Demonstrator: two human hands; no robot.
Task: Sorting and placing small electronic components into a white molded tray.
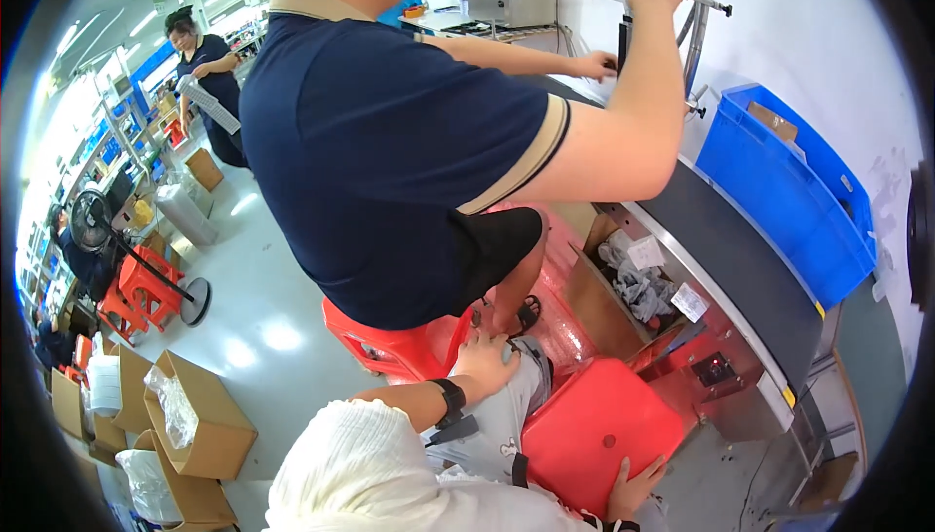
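Your left hand (487,366) is loose, fingers spread over the light-grey fabric trouser leg (502,415). Your right hand (636,490) touches the edge of the red square plastic stool (604,425); can't tell if its fingers grip. Stool's just right of the trouser leg, near the long black-belted metal conveyor (735,250). Co-worker in navy short-sleeved shirt (365,133) ahead.

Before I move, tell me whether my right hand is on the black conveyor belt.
No, your right hand rests at the edge of the nearer red stool.
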